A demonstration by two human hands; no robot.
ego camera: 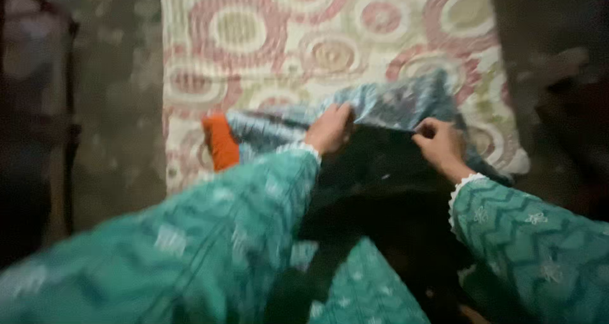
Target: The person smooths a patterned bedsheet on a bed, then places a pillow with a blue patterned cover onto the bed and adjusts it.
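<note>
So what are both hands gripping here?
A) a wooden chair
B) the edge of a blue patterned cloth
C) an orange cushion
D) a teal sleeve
B: the left hand and right hand both pinch the edge of the blue cloth over the rug.

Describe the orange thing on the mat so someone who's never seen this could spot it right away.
Start from the mat with red and cream circles. On its near left part lies a blue patterned cloth, which the left hand and right hand grip. The orange piece pokes out at that cloth's left end, the only plain, bright orange thing there.
</note>
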